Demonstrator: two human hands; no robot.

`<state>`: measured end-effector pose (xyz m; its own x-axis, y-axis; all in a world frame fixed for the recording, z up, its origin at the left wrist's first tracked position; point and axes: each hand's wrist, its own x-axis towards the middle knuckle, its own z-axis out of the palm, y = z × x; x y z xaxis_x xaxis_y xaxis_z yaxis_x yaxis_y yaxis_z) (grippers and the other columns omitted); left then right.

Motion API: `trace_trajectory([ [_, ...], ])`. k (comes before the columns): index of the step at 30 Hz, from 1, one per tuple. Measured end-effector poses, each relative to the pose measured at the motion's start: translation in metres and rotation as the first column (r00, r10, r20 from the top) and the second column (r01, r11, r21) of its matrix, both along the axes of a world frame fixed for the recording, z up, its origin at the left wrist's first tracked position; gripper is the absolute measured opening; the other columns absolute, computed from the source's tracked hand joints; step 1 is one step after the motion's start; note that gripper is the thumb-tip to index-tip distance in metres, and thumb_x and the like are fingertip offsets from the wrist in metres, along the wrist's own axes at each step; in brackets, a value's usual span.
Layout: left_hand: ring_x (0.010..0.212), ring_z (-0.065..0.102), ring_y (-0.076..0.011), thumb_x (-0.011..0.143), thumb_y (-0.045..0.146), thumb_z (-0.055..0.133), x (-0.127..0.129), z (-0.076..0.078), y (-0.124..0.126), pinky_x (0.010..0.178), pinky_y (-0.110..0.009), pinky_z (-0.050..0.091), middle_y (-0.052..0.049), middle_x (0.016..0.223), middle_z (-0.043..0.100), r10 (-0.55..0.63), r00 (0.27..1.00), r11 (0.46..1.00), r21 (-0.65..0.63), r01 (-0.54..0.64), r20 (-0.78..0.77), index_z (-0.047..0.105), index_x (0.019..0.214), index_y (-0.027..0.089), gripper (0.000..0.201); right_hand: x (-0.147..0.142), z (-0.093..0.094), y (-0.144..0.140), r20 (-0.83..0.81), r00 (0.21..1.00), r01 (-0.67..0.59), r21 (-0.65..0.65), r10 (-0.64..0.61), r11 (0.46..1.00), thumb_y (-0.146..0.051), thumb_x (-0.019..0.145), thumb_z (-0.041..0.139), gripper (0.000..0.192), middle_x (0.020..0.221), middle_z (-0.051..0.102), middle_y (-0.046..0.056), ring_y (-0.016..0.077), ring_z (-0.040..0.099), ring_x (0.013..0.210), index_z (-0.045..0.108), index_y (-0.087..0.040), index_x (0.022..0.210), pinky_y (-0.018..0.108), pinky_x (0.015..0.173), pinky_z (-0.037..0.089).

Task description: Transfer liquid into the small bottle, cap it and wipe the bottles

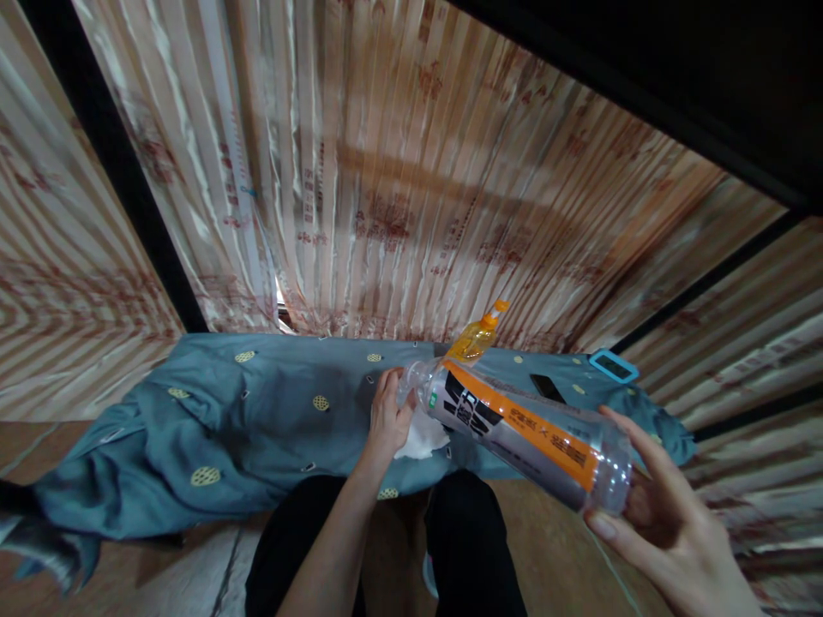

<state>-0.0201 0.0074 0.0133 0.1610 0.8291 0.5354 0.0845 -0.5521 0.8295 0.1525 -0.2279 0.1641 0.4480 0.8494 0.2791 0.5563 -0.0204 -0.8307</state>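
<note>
Bottle: I see a clear plastic bottle point(527, 428) with a grey, black and orange label, held tilted, its neck pointing left and down, its base up at the right.
Right hand: my right hand point(669, 523) cups the bottle's base, thumb below and fingers point(633, 437) curled over the top, closed around it.
Left hand: my left hand point(387, 420) is at the bottle's neck, fingers bent around the mouth end; I cannot tell whether a cap is under them.
White wad: a crumpled white tissue or cloth point(423, 439) sits just beneath the left hand, touching it, on the blanket.
Blanket: a teal blanket point(244, 411) with yellow dots covers the low surface in front of me.
Second bottle: a small bottle of yellow liquid point(474, 337) with an orange cap stands tilted just behind the held bottle.
Other items: a dark phone point(548, 387) and a blue-framed device point(614, 365) lie on the blanket to the right.
Backdrop: a striped, printed curtain point(399, 171) hangs behind.
Below: my dark trouser legs point(476, 548) show over a wooden floor point(193, 566).
</note>
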Motion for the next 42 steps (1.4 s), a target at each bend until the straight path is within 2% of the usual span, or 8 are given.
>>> trace_trajectory([
  [4, 0.109, 0.062, -0.0253, 0.091, 0.030, 0.054, 0.001, 0.000, 0.000, 0.100, -0.044, 0.050, -0.011, 0.113, 0.065, 0.004, 1.000, 1.000, -0.010, -0.004, 0.001, 0.060, 0.114, 0.020, 0.026, -0.014, 0.000, 0.002, -0.014, 0.998, 0.060, 0.077, -0.059, 0.995, -0.046, 0.077, 0.079, 0.080, 0.136, 0.066, 0.010, 0.0313, 0.073, 0.107, 0.046, -0.029, 0.147, 0.035, 0.084, 0.064],
  [9, 0.111, 0.062, -0.0250, 0.092, 0.031, 0.052, 0.001, -0.001, 0.000, 0.100, -0.043, 0.050, -0.012, 0.114, 0.064, 0.006, 1.000, 1.000, 0.005, -0.006, 0.008, 0.059, 0.115, 0.019, 0.027, -0.034, 0.006, 0.004, -0.076, 0.991, 0.110, 0.055, -0.106, 0.992, -0.048, 0.078, 0.078, 0.080, 0.138, 0.065, 0.010, 0.0315, 0.071, 0.111, 0.045, -0.029, 0.148, 0.036, 0.088, 0.062],
  [18, 0.111, 0.061, -0.0259, 0.091, 0.032, 0.054, 0.000, -0.001, 0.001, 0.101, -0.044, 0.050, -0.012, 0.114, 0.065, 0.008, 1.000, 1.000, -0.023, -0.009, -0.017, 0.060, 0.114, 0.020, 0.027, -0.028, -0.001, 0.002, -0.068, 0.989, 0.136, 0.045, -0.133, 0.990, -0.048, 0.079, 0.077, 0.078, 0.137, 0.065, 0.007, 0.0321, 0.067, 0.118, 0.045, -0.028, 0.148, 0.032, 0.088, 0.061],
  [22, 0.109, 0.062, -0.0256, 0.092, 0.031, 0.052, 0.001, -0.001, 0.000, 0.099, -0.043, 0.051, -0.011, 0.112, 0.065, 0.022, 1.000, 1.000, -0.018, -0.022, -0.010, 0.060, 0.113, 0.020, 0.025, -0.014, -0.018, -0.004, -0.086, 0.989, 0.124, 0.024, -0.121, 0.992, -0.048, 0.078, 0.077, 0.078, 0.137, 0.065, 0.006, 0.0332, 0.062, 0.125, 0.045, -0.029, 0.147, 0.030, 0.087, 0.061],
  [26, 0.108, 0.063, -0.0247, 0.093, 0.032, 0.052, 0.001, 0.000, 0.000, 0.098, -0.042, 0.052, -0.011, 0.111, 0.065, 0.027, 1.000, 1.000, -0.004, -0.027, -0.002, 0.061, 0.112, 0.020, 0.024, 0.000, -0.046, -0.010, -0.179, 0.978, 0.111, 0.026, -0.105, 0.993, -0.046, 0.081, 0.075, 0.081, 0.145, 0.059, 0.009, 0.0331, 0.062, 0.125, 0.039, -0.027, 0.151, 0.032, 0.091, 0.059],
  [33, 0.107, 0.064, -0.0229, 0.093, 0.034, 0.053, 0.000, -0.001, 0.002, 0.097, -0.039, 0.052, -0.010, 0.109, 0.065, 0.044, 0.999, 0.999, 0.015, -0.044, 0.000, 0.061, 0.110, 0.020, 0.023, -0.001, -0.094, -0.016, -0.324, 0.943, 0.074, -0.004, -0.071, 0.997, -0.050, 0.088, 0.064, 0.065, 0.138, 0.065, 0.012, 0.0332, 0.061, 0.127, 0.047, -0.025, 0.146, 0.042, 0.100, 0.054],
  [37, 0.106, 0.064, -0.0223, 0.094, 0.035, 0.052, 0.001, -0.006, 0.005, 0.097, -0.039, 0.052, -0.010, 0.110, 0.066, 0.056, 0.998, 0.998, 0.031, -0.056, 0.007, 0.060, 0.109, 0.021, 0.023, -0.008, -0.119, -0.015, -0.547, 0.836, 0.001, 0.066, 0.036, 0.998, -0.048, 0.076, 0.077, 0.061, 0.133, 0.068, 0.010, 0.0352, 0.060, 0.127, 0.062, -0.028, 0.132, 0.048, 0.105, 0.048],
  [42, 0.104, 0.065, -0.0219, 0.094, 0.037, 0.051, 0.002, -0.009, 0.007, 0.096, -0.041, 0.052, -0.008, 0.109, 0.067, 0.065, 0.998, 0.997, 0.050, -0.066, 0.022, 0.060, 0.109, 0.022, 0.023, -0.019, -0.154, -0.004, -0.854, 0.509, -0.006, 0.121, 0.107, 0.993, -0.045, 0.071, 0.084, 0.049, 0.115, 0.077, 0.011, 0.0346, 0.075, 0.099, 0.074, -0.029, 0.115, 0.054, 0.097, 0.052],
])
